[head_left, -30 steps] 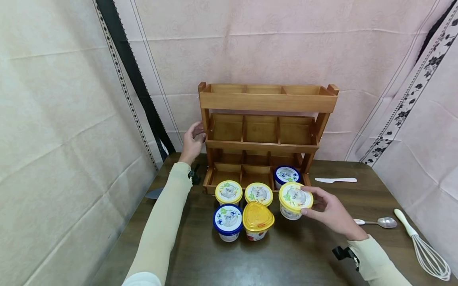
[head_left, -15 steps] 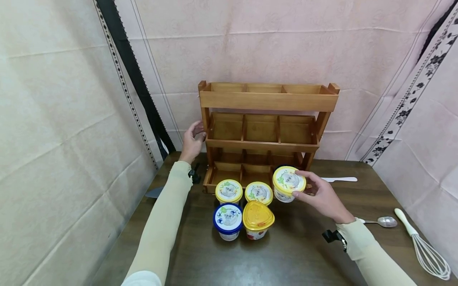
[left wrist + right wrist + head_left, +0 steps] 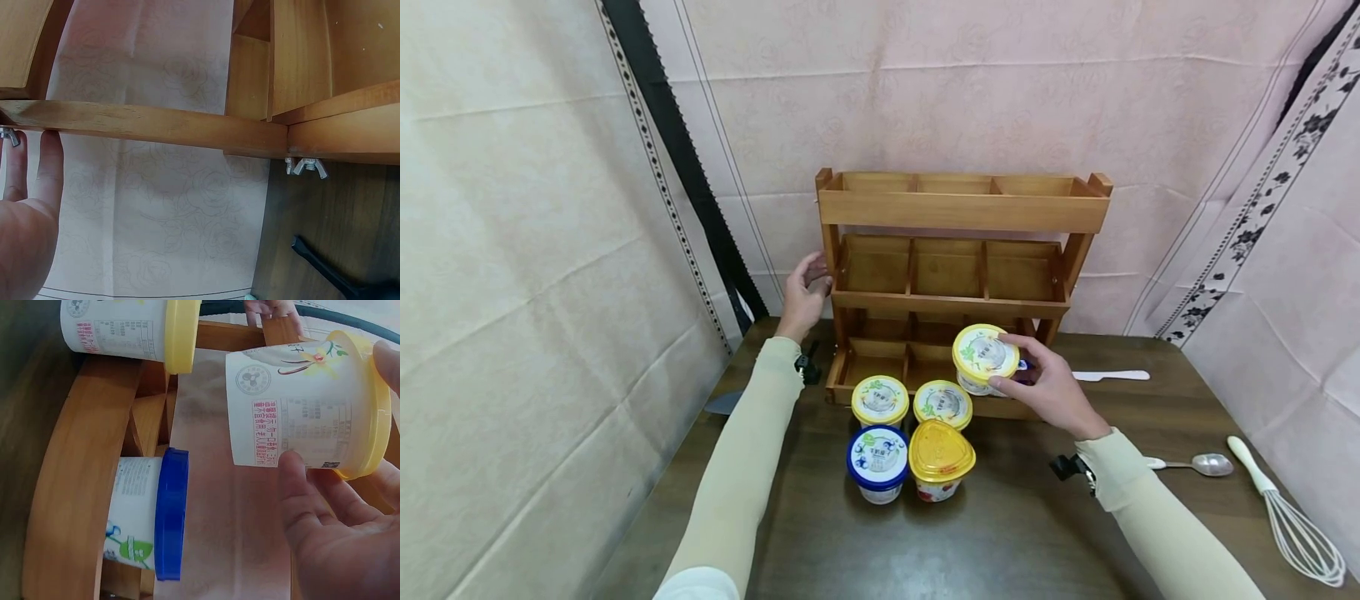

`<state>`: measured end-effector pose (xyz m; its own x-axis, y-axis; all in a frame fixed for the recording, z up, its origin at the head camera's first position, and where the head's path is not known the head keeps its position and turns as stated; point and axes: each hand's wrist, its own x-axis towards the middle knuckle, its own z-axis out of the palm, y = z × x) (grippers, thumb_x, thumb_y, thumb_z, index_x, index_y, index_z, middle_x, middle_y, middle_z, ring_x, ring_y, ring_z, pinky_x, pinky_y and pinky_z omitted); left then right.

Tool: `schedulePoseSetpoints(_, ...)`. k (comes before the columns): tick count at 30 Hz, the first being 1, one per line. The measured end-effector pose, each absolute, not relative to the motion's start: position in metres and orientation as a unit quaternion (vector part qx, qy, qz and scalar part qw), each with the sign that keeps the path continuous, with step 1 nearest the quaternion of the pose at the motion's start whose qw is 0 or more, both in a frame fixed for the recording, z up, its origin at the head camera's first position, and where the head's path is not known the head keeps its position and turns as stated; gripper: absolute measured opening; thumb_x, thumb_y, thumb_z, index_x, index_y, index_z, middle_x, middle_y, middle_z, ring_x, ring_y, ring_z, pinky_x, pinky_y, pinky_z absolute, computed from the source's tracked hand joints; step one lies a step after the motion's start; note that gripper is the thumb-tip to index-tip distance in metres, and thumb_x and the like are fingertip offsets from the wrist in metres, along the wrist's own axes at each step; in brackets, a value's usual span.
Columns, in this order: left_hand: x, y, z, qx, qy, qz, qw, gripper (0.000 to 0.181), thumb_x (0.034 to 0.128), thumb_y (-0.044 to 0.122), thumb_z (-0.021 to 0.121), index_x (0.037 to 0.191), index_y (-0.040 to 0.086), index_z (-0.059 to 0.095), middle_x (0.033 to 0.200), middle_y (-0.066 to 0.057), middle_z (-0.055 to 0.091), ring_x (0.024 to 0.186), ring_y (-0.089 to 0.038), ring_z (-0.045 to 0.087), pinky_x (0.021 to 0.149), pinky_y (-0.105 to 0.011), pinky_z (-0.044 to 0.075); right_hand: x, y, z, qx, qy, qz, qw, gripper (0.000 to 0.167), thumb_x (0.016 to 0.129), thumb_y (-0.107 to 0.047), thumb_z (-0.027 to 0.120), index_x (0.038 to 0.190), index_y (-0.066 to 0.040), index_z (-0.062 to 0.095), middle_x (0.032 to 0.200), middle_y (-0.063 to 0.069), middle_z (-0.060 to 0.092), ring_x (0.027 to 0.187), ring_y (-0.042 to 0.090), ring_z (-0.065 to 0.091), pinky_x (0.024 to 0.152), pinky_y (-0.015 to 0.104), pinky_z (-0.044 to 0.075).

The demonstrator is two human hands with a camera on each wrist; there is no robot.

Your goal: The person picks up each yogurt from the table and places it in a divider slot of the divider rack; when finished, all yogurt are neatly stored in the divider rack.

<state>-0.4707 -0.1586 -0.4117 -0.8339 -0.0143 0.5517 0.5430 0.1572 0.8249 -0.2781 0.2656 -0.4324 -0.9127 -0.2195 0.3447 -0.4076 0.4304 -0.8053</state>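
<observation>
My right hand pinches a yellow-lidded yogurt cup by its side and lid, holding it up before the middle compartment of the bottom tier. My left hand touches the left post of the wooden rack with straight fingers. In the right wrist view a blue-lidded cup sits in the bottom tier's right compartment; the right hand mostly covers it in the head view. Before the rack stand two yellow-lidded cups, a blue-lidded cup and a cup with a plain yellow lid.
A white-handled knife, a spoon and a whisk lie to the right on the dark table. A dark flat utensil lies at the left, partly behind the left sleeve. Cloth curtains surround the table.
My right hand has carried the yellow-lidded cup up, left and towards the rack, from the table side to above the bottom tier. The left hand keeps its place at the post.
</observation>
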Motion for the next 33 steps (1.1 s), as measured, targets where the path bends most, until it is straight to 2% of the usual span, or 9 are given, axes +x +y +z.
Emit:
schedulePoseSetpoints(7,-0.472,-0.159,-0.412,-0.182,-0.725,-0.626,0.223,0.053,0.101,-0.008,0.062,0.148,0.015,0.058,0.136,-0.015,0.062,0.131,-0.028,0.062,0.115,-0.041,0.052,-0.294,0.252,-0.434,0.185,-0.839,0.5,0.109,0.069,0.092,-0.03,0.085,0.152,-0.023,0.054,0.138,0.009,0.062,0.119,0.028,0.062,0.102,0.048,0.06)
schedulePoseSetpoints(11,-0.471,-0.159,-0.412,-0.179,-0.724,-0.629,0.22,0.053,0.1008,-0.008,0.062,0.149,0.014,0.058,0.136,-0.016,0.062,0.132,-0.029,0.062,0.116,-0.04,0.051,-0.303,0.245,-0.437,0.193,-0.828,0.516,0.104,0.067,0.092,-0.026,0.085,0.152,-0.019,0.055,0.138,0.011,0.062,0.121,0.031,0.062,0.103,0.045,0.06)
schedulePoseSetpoints(17,-0.469,-0.157,-0.409,-0.174,-0.724,-0.632,0.215,0.053,0.1014,-0.006,0.063,0.15,0.011,0.056,0.138,-0.018,0.06,0.133,-0.032,0.061,0.117,-0.044,0.05,-0.312,0.233,-0.443,0.191,-0.823,0.526,0.091,0.067,0.093,-0.029,0.084,0.152,-0.019,0.055,0.137,0.012,0.062,0.12,0.033,0.065,0.097,0.027,0.06)
schedulePoseSetpoints(19,-0.469,-0.157,-0.409,-0.173,-0.725,-0.632,0.214,0.052,0.1018,-0.006,0.062,0.151,0.011,0.055,0.139,-0.019,0.06,0.133,-0.032,0.06,0.117,-0.045,0.05,-0.314,0.229,-0.444,0.188,-0.825,0.525,0.087,0.068,0.093,-0.031,0.084,0.153,-0.019,0.054,0.137,0.013,0.063,0.12,0.034,0.065,0.098,0.03,0.061)
schedulePoseSetpoints(25,-0.47,-0.158,-0.41,-0.173,-0.728,-0.628,0.213,0.052,0.1021,-0.006,0.062,0.15,0.015,0.056,0.138,-0.015,0.061,0.133,-0.028,0.061,0.115,-0.04,0.052,-0.322,0.219,-0.449,0.181,-0.838,0.505,0.098,0.067,0.095,-0.036,0.081,0.153,-0.017,0.054,0.138,0.014,0.064,0.125,0.036,0.064,0.1,0.052,0.06)
schedulePoseSetpoints(33,-0.471,-0.159,-0.412,-0.176,-0.728,-0.625,0.22,0.054,0.1015,-0.009,0.061,0.149,0.017,0.058,0.136,-0.013,0.061,0.132,-0.027,0.062,0.115,-0.044,0.052,-0.33,0.207,-0.46,0.148,-0.863,0.474,0.093,0.073,0.095,-0.046,0.079,0.156,-0.017,0.05,0.146,0.013,0.061,0.13,0.039,0.063,0.094,0.051,0.064)
